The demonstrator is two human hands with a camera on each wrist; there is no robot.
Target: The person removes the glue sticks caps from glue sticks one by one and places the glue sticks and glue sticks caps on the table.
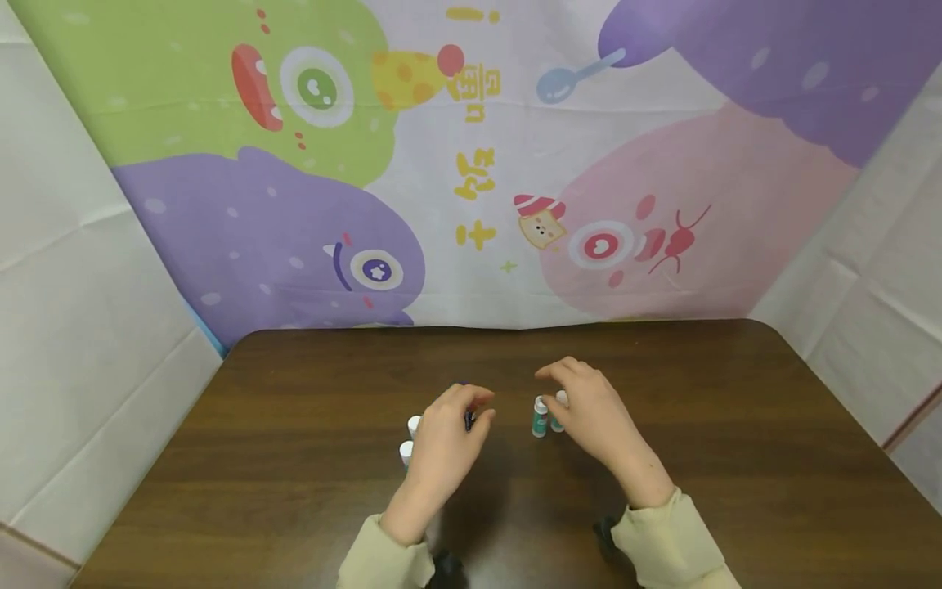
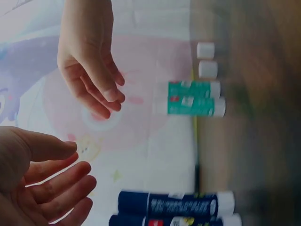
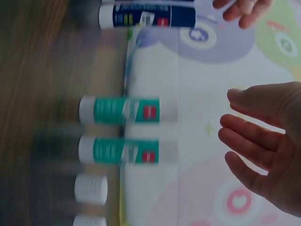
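Two green glue sticks (image 1: 540, 421) with pale upper ends stand upright side by side on the table. My right hand (image 1: 592, 413) hovers over and beside them, its fingers loosely bent and holding nothing, as the right wrist view shows. My left hand (image 1: 445, 438) is held in the air with relaxed fingers and nothing in its grasp. Two navy glue sticks (image 2: 181, 205) stand near it, mostly hidden behind it in the head view. In the right wrist view, two white caps (image 3: 91, 189) are on the table beside the green glue sticks.
Two white cylindrical tops (image 1: 406, 452) show left of my left hand; their lower parts are partly hidden. The brown wooden table (image 1: 309, 507) ends at a cartoon-printed cloth (image 1: 471, 286). White cloth panels (image 1: 81, 286) flank both sides.
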